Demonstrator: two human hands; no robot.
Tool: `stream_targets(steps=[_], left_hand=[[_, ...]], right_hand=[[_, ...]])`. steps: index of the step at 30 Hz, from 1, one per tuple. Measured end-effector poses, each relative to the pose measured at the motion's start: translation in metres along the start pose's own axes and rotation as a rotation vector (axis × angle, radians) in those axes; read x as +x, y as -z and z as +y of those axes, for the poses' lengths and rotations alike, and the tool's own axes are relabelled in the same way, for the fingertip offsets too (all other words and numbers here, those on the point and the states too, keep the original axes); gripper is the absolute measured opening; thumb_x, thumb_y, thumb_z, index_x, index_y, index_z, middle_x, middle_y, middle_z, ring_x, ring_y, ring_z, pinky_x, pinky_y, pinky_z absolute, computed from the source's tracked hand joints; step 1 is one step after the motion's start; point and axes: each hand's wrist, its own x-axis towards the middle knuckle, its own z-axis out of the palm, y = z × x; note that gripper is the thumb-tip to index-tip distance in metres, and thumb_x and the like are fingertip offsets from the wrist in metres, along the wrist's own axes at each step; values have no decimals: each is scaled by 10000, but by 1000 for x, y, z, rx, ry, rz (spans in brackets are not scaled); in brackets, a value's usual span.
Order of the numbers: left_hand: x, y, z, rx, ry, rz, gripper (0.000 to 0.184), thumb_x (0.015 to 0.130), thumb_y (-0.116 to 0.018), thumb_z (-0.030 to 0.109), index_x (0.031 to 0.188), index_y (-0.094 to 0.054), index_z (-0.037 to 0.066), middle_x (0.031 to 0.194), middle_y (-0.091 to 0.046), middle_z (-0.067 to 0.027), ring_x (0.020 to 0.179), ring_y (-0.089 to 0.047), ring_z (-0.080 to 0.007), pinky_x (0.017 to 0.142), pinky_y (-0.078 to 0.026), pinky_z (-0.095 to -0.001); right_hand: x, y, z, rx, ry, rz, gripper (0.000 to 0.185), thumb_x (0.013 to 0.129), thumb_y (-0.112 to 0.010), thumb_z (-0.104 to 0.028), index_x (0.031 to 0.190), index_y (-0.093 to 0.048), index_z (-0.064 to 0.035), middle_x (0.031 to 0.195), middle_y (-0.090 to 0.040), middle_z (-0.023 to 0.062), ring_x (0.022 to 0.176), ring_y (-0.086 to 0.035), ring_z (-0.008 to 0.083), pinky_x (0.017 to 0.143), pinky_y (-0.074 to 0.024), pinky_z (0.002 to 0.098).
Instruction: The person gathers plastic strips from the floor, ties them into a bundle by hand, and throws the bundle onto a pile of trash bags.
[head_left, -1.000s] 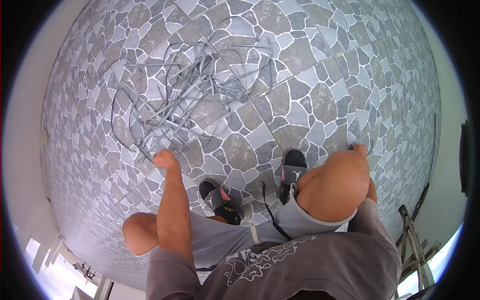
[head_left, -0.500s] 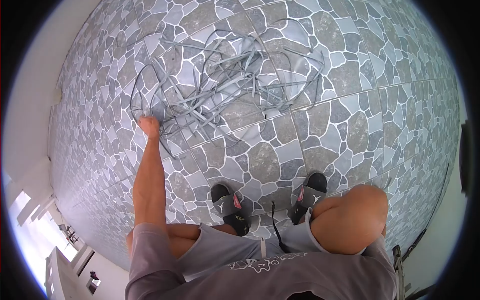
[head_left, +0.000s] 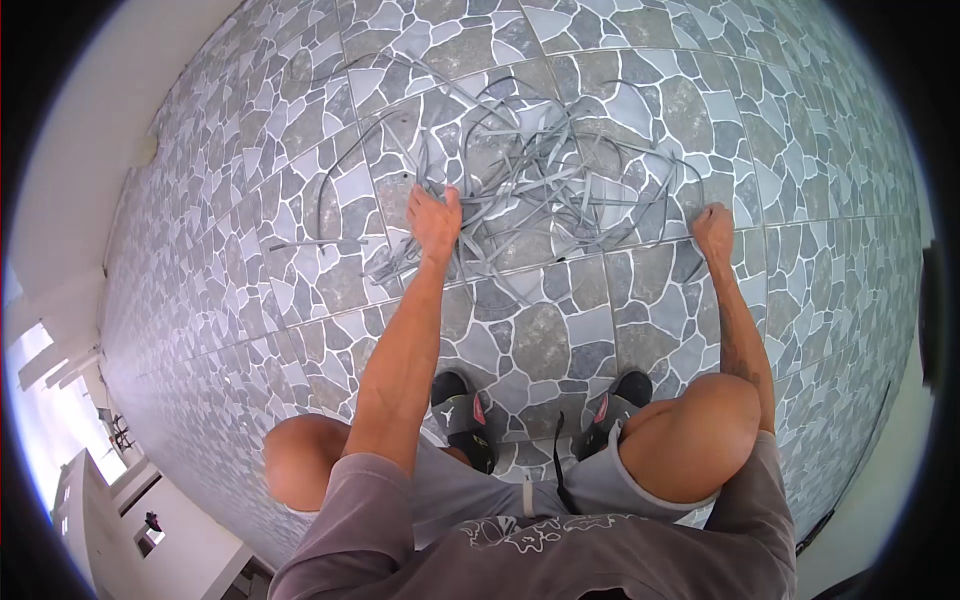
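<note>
A loose tangle of flat grey strips [head_left: 545, 165] lies on the stone-patterned floor in front of me. My left hand [head_left: 435, 222] reaches over the near left part of the tangle, its thumb and fingers apart with strips between and beneath them. At the right edge, my right hand [head_left: 713, 232] is closed low over the floor, on a strip that curves out from the tangle. The fingertips of this hand are partly hidden. Several strip ends [head_left: 320, 243] lie out to the left of my left hand.
My feet in dark slides [head_left: 462, 420] stand just short of the tangle, with my bent knees [head_left: 690, 440] on either side. A pale wall [head_left: 90, 180] runs along the left. Patterned floor [head_left: 830, 270] stretches to the right.
My left hand has moved right, from the tangle's left edge into its near left part, and its fingers have spread. My right hand has come into view at the right edge. Some strips have shifted.
</note>
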Motion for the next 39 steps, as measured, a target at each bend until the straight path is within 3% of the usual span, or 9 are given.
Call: stream_targets(steps=[6, 12, 15, 16, 19, 24, 30, 35, 39], left_hand=[[-67, -32, 73, -177, -69, 7, 669, 890, -594, 309, 1383, -396, -97, 1387, -459, -278, 1275, -426, -450, 1052, -380, -522], [-110, -55, 124, -569, -42, -174, 491, 956, -454, 264, 1270, -525, -108, 1246, -585, -254, 1165, -536, -392, 978, -415, -476], [-124, -30, 151, -1095, 396, -550, 491, 992, -374, 299, 1185, -595, -95, 1127, -649, -203, 1052, -599, -305, 923, -436, -412], [-128, -33, 154, -1211, 463, -584, 507, 996, -374, 324, 1204, -584, -88, 1140, -622, -125, 1031, -570, -222, 923, -430, -350], [-133, -27, 166, -1355, 573, -609, 476, 987, -375, 316, 1162, -605, -63, 1126, -628, -115, 1014, -576, -215, 912, -436, -347], [-148, -35, 176, -1526, 621, -705, 424, 980, -377, 307, 1134, -606, -14, 1125, -634, -110, 1017, -592, -218, 914, -450, -343], [-146, -12, 187, -1370, 521, -852, 320, 956, -440, 222, 1049, -640, -10, 1022, -669, -92, 893, -612, -192, 792, -470, -351], [-110, 26, 175, -837, -71, -873, 314, 905, -510, 140, 1020, -701, -81, 995, -719, -137, 951, -667, -177, 809, -503, -297], [-32, 69, 118, -815, 53, -493, 313, 902, -517, 132, 1090, -691, -47, 964, -717, -136, 802, -704, -175, 694, -532, -260]], right_hand=[[6, -6, -136, 11, 537, -329, 392, 929, -513, -281, 966, -627, 93, 998, -629, 311, 949, -593, 492, 778, -502, 540], [-35, 37, -212, 552, -150, -532, 889, 905, -519, -634, 1156, -535, 218, 1137, -575, 421, 1125, -554, 545, 961, -460, 498], [-46, 19, -210, 617, -154, -728, 778, 931, -501, -608, 1217, -575, 112, 1195, -617, 307, 1144, -590, 386, 945, -447, 407], [-48, 28, -211, 744, -180, -732, 766, 932, -504, -614, 1174, -597, 107, 1061, -659, 248, 1007, -617, 307, 903, -462, 389], [-46, 42, -206, 787, -320, -809, 749, 928, -515, -621, 1154, -616, 86, 1016, -661, 189, 946, -598, 239, 871, -466, 369], [-58, 49, -195, 1163, -486, -693, 313, 864, -748, -277, 944, -692, 21, 855, -697, 99, 732, -652, 143, 647, -510, 294], [-48, 60, -177, 1282, -482, -738, 295, 845, -762, -232, 855, -686, 53, 711, -662, 77, 565, -629, 157, 480, -488, 307], [-35, 31, -148, 1099, -446, -597, 273, 863, -737, -160, 1022, -644, 41, 729, -636, 51, 573, -604, 113, 485, -464, 276], [-22, 64, -146, 601, -126, -459, 460, 853, -725, -247, 1133, -590, 91, 981, -688, 217, 883, -689, 293, 769, -527, 383]])
